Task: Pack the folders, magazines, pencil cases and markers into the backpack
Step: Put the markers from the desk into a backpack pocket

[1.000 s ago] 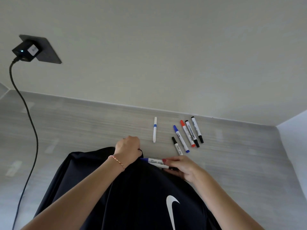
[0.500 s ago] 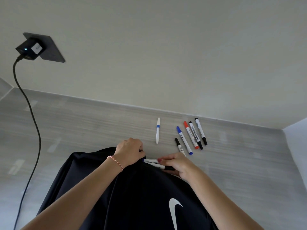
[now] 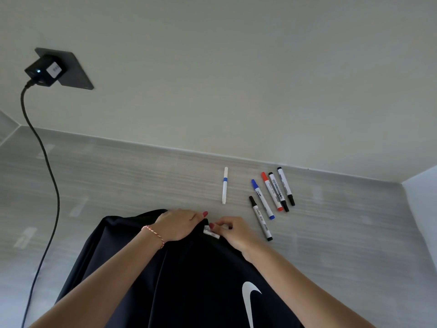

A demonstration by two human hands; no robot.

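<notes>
Left hand (image 3: pixel 176 224) grips far edge of black backpack (image 3: pixel 189 280). Right hand (image 3: pixel 233 232), just right of it, pinches white marker (image 3: pixel 211 232), half inside backpack opening. Six markers (image 3: pixel 269 195) on table (image 3: pixel 118 181), far right of hands.

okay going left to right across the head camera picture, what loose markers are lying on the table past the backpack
White marker with a blue band → short black-capped marker → blue-capped marker → red-capped marker → black-capped marker with printed label → last black-capped marker, nearest the right wall.
</notes>
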